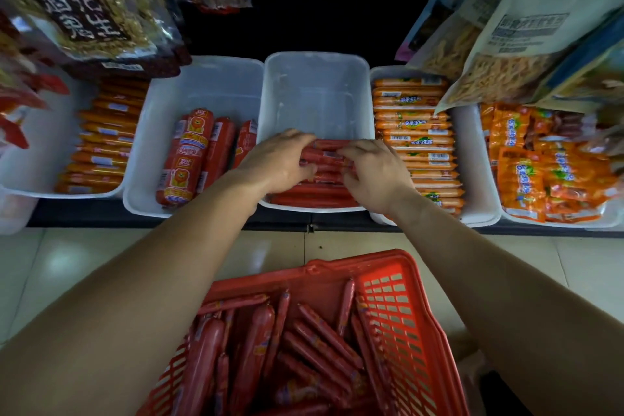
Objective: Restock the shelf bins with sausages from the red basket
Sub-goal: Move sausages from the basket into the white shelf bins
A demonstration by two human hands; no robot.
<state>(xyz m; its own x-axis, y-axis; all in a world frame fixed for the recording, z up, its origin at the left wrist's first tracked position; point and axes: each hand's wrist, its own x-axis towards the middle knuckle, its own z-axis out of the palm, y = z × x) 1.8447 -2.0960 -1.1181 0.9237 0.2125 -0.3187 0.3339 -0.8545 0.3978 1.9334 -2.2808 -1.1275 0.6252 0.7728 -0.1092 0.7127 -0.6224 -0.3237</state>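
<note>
1. Gripping a small bundle of thin red plastic-skinned sausages (pixel 326 159), both hands work over the near end of the translucent white plastic middle bin (pixel 317 84). The left hand (pixel 280 162) curls its fingers (pixel 300 140) over the bundle's left end. The right hand (pixel 374 172) closes its fingers (pixel 351 154) on the right end. This is likely so that the sticks go down together, crosswise and level.
2. Under the bundle, rows of the same sausages (pixel 314 197) lie across the middle bin's near end. Its far end shows bare, so I judge its filling to be at an early stage.
3. Nearer the person than the middle bin, the red slotted plastic basket (pixel 398 297) stands on the tiled floor with loose red sausages (pixel 314 338), thin and thick, heaped inside. It is probably set there to keep each reach short.
4. Just left of the middle bin, thick red lion-labelled sausages (pixel 199 152) lie lengthwise in their own bin. Just right of it, orange-wrapped sausages (pixel 415 132) are stacked crosswise, so each kind is kept apart.
5. Above and to both sides of the middle bin hang clear snack bags (pixel 84 10).
</note>
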